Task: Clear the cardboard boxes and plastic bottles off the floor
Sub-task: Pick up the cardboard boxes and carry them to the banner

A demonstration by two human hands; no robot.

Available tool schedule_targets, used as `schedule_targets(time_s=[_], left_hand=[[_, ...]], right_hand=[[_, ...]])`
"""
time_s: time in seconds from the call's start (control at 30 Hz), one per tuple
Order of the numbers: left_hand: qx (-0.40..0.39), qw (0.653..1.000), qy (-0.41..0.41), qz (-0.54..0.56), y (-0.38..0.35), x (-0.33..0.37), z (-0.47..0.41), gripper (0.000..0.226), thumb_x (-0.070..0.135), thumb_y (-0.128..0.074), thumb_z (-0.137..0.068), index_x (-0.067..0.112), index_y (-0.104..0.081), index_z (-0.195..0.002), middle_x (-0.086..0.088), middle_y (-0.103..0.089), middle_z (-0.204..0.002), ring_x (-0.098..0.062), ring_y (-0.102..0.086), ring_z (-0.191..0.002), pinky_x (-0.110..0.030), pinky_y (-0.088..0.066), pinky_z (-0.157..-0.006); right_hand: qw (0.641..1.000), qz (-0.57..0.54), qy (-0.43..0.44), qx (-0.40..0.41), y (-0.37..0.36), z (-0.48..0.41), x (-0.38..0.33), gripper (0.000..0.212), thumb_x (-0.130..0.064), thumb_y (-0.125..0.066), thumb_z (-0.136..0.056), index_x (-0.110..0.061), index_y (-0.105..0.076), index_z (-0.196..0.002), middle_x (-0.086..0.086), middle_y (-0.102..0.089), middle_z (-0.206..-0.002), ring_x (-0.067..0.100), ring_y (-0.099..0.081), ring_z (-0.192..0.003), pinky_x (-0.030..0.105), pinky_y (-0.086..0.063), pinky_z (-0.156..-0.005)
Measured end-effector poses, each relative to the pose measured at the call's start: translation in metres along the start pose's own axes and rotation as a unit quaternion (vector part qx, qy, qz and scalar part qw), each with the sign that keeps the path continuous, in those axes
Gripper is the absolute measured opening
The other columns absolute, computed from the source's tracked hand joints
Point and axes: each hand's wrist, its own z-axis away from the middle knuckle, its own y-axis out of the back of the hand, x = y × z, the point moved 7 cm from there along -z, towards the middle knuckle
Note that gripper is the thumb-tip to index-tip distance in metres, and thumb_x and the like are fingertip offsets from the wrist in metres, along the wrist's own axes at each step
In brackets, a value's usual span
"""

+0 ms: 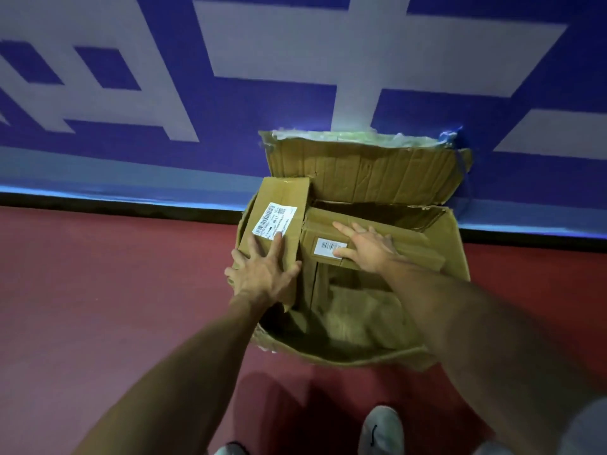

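1. Two smaller cardboard boxes sit inside a large open cardboard box (361,354), which stands on the red floor (115,274) against a blue-and-white wall (262,44).
2. The left small box (282,198) stands tilted against the big box's left wall and rises above its rim. It carries a white shipping label (274,220).
3. The left hand (262,270) lies flat on that box's near face. Its fingers are spread, the forefinger reaches the lower edge of the label, and the thumb is at the box's right edge.
4. The right small box (417,247) lies across the big box's opening, just beside the left one. A white barcode label (326,247) is on its top.
5. The right hand (368,247) rests palm-down on this box with its fingers straight and fanned apart. The thumb tip touches the barcode label.
6. The big box's back flap (361,172) stands up against the wall, creased and torn, with crumpled clear plastic film (345,137) showing above it.
7. A pale shoe (381,428) stands on the floor just in front of the big box.
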Motion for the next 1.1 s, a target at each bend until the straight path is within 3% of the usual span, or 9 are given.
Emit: schedule_targets(time_s=[0.07,0.27,0.4,0.57,0.97,1.1], left_hand=[[0.005,1.0,-0.008,-0.005,-0.034,0.0,-0.016,0.078,0.08,-0.034,-0.087,0.049,-0.005,-0.153,-0.008,0.003,-0.163,-0.049,-0.019,-0.138,-0.064,-0.032,-0.104],[0.016,0.998,-0.025,0.047,-0.11,-0.008,-0.033,0.085,0.075,-0.051,-0.083,0.048,-0.005,-0.149,-0.01,-0.003,-0.157,-0.041,-0.029,-0.126,-0.057,-0.04,-0.097],[0.015,0.999,-0.017,0.039,-0.12,-0.017,-0.04,0.091,0.076,-0.055,-0.08,0.05,-0.001,-0.148,-0.011,0.001,-0.157,-0.041,-0.028,-0.124,-0.057,-0.044,-0.096],[-0.042,0.998,0.037,0.021,-0.117,-0.015,-0.036,0.107,0.079,-0.056,-0.078,0.05,0.018,-0.151,-0.013,0.027,-0.16,-0.048,-0.015,-0.142,-0.063,-0.035,-0.107],[-0.062,0.995,0.049,-0.055,-0.126,0.015,-0.061,0.1,0.083,-0.047,-0.081,0.049,0.014,-0.152,-0.015,0.03,-0.16,-0.048,-0.019,-0.142,-0.065,-0.041,-0.1],[-0.123,0.99,0.043,-0.054,-0.146,0.018,-0.08,0.106,0.086,-0.045,-0.079,0.044,0.017,-0.154,-0.015,0.036,-0.158,-0.051,0.0,-0.148,-0.068,-0.026,-0.111]], right_hand=[[1.0,0.004,0.006,0.02,-0.026,-0.023,0.013,0.071,-0.064,-0.047,-0.095,-0.05,-0.01,-0.155,0.003,-0.016,-0.166,0.035,-0.021,-0.149,0.066,-0.02,-0.114],[0.998,0.012,0.032,0.047,-0.068,-0.073,0.041,0.07,-0.059,-0.049,-0.097,-0.051,-0.01,-0.155,0.003,-0.017,-0.166,0.036,-0.023,-0.148,0.066,-0.019,-0.115],[0.997,0.007,0.042,0.062,-0.084,-0.082,0.037,0.07,-0.06,-0.05,-0.096,-0.052,-0.011,-0.154,0.002,-0.017,-0.166,0.036,-0.022,-0.148,0.067,-0.018,-0.115],[0.999,0.035,0.031,0.017,-0.1,-0.077,0.033,0.071,-0.06,-0.051,-0.096,-0.05,-0.013,-0.155,0.004,-0.021,-0.165,0.036,-0.026,-0.146,0.068,-0.02,-0.114],[1.0,0.024,0.008,0.017,-0.097,-0.076,0.066,0.073,-0.062,-0.051,-0.095,-0.049,-0.013,-0.155,0.004,-0.024,-0.164,0.036,-0.031,-0.144,0.063,-0.027,-0.112],[0.999,0.037,-0.004,0.012,-0.096,-0.082,0.075,0.072,-0.061,-0.05,-0.096,-0.049,-0.012,-0.156,0.005,-0.022,-0.164,0.038,-0.03,-0.144,0.065,-0.024,-0.113]])
